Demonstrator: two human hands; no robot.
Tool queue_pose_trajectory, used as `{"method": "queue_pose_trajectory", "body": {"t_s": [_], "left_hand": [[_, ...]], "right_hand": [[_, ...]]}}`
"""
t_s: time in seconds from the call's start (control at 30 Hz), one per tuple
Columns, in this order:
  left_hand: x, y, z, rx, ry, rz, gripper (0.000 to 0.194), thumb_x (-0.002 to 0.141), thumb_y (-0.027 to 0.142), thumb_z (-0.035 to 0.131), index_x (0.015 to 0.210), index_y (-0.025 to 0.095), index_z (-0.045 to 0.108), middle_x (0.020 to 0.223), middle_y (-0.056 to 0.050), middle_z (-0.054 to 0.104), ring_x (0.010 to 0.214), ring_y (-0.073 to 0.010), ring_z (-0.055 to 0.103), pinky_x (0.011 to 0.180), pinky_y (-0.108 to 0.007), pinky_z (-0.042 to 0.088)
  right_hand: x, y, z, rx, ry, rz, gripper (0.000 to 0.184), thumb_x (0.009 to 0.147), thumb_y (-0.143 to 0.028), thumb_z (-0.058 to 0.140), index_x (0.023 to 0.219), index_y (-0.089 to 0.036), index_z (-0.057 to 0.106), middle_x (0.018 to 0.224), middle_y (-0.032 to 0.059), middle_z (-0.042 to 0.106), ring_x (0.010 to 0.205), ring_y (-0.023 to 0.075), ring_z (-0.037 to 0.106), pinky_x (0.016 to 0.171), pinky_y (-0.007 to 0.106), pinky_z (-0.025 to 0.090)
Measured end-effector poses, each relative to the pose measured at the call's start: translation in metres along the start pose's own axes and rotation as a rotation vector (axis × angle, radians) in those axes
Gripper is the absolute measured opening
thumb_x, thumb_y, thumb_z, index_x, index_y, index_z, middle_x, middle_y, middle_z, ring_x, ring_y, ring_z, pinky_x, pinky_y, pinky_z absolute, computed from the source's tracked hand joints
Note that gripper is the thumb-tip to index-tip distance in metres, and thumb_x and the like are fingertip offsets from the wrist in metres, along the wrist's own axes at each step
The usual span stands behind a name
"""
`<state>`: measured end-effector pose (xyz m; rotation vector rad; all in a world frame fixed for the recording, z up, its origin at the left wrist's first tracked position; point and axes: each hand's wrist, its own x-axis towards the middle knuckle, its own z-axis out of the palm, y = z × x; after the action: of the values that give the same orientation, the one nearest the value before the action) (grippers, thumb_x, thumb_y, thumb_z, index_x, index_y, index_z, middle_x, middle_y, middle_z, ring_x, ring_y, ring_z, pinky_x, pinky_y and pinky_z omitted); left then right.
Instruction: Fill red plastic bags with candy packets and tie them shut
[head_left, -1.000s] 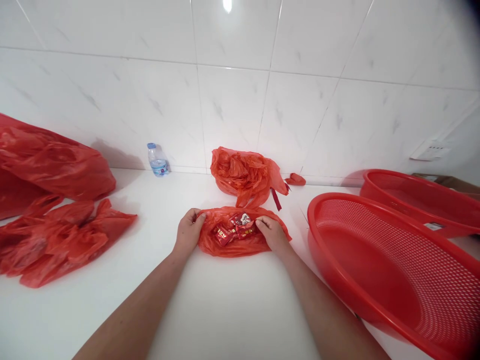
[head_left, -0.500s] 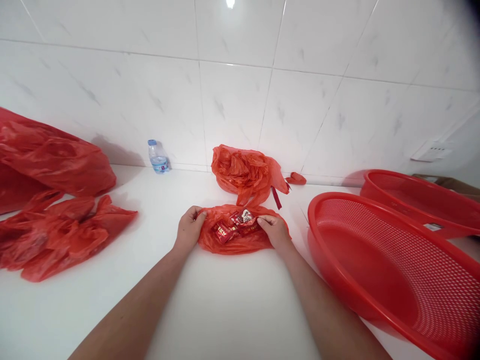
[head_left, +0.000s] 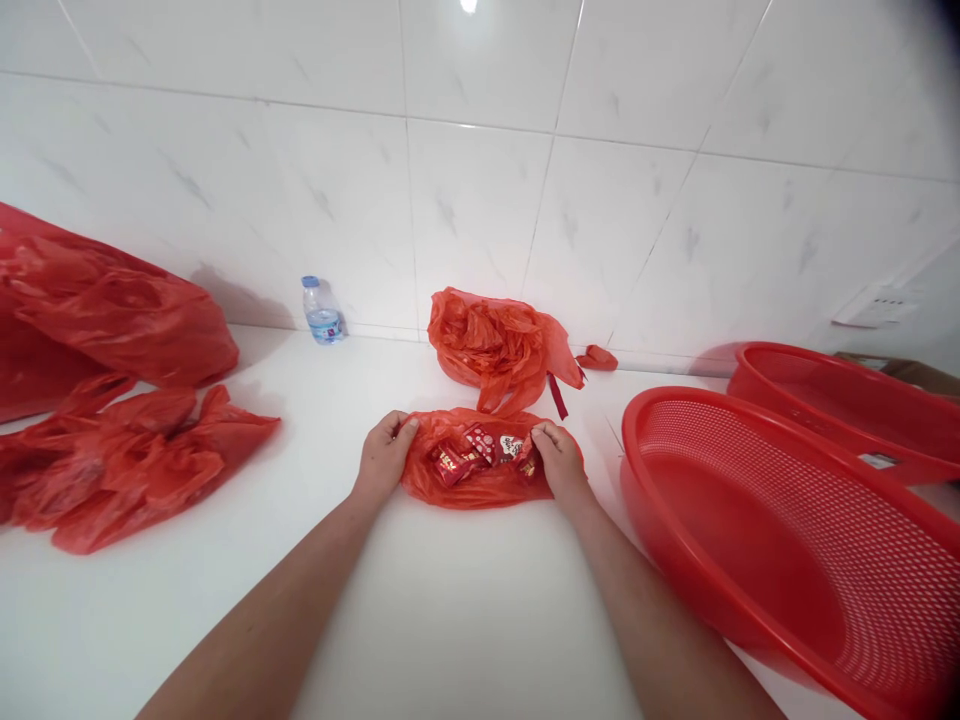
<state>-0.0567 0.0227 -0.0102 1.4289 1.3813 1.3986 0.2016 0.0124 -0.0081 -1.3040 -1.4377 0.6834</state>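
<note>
A small red plastic bag [head_left: 465, 485] lies flat on the white counter [head_left: 450, 620] in front of me. Several red wrapped candies [head_left: 480, 452] rest on top of it. My left hand [head_left: 384, 458] pinches the bag's left edge with curled fingers. My right hand [head_left: 559, 463] is closed on the bag's right edge, beside the candies. Both forearms reach in from the bottom of the view.
A crumpled red bag [head_left: 499, 345] sits just behind, with a small red scrap [head_left: 598, 357] to its right. Two large red perforated baskets [head_left: 787, 540] [head_left: 847, 400] fill the right side. More red bags [head_left: 112, 400] pile at the left. A small water bottle [head_left: 321, 311] stands by the tiled wall.
My right hand has shifted slightly right along the bag's edge, and the candies have spread out more on the bag. The left hand keeps its grip.
</note>
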Motion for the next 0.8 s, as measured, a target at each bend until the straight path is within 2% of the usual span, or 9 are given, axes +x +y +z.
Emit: {"method": "queue_pose_trajectory", "body": {"t_s": [0.2,0.37,0.67,0.8], "left_hand": [[-0.0009,0.0020,0.0003,0.017,-0.008,0.010,0.028,0.080,0.046,0.053,0.070,0.019,0.052,0.062,0.003,0.056,0.058,-0.0128,0.050,0.055,-0.023,0.040],[-0.0009,0.0013,0.0006,0.019,-0.015,0.019,0.027,0.079,0.045,0.053,0.071,0.019,0.054,0.064,0.003,0.056,0.059,-0.0132,0.051,0.055,-0.023,0.040],[-0.0016,0.0005,0.0005,0.010,-0.026,0.003,0.028,0.078,0.046,0.054,0.071,0.019,0.054,0.064,0.002,0.057,0.057,-0.0134,0.051,0.053,-0.023,0.039],[-0.0020,0.0019,0.0009,0.005,-0.014,0.000,0.028,0.077,0.046,0.055,0.069,0.019,0.054,0.063,0.003,0.057,0.058,-0.0133,0.050,0.053,-0.023,0.039]], "right_hand": [[-0.0068,-0.0090,0.0044,-0.188,0.095,-0.091,0.023,0.086,-0.035,0.038,0.070,-0.023,0.048,0.069,-0.0001,0.055,0.069,0.0171,0.050,0.065,0.029,0.038],[-0.0090,-0.0103,0.0047,-0.231,0.177,-0.111,0.024,0.089,-0.036,0.036,0.073,-0.023,0.049,0.075,0.0010,0.061,0.072,0.0171,0.053,0.068,0.029,0.039],[-0.0078,-0.0077,0.0035,-0.241,0.159,-0.050,0.027,0.087,-0.038,0.039,0.074,-0.023,0.057,0.075,0.0012,0.063,0.074,0.0182,0.055,0.068,0.030,0.040],[-0.0075,-0.0057,0.0053,-0.201,0.151,-0.063,0.020,0.083,-0.038,0.046,0.080,-0.023,0.058,0.081,0.0027,0.065,0.078,0.0192,0.056,0.072,0.031,0.042]]}}
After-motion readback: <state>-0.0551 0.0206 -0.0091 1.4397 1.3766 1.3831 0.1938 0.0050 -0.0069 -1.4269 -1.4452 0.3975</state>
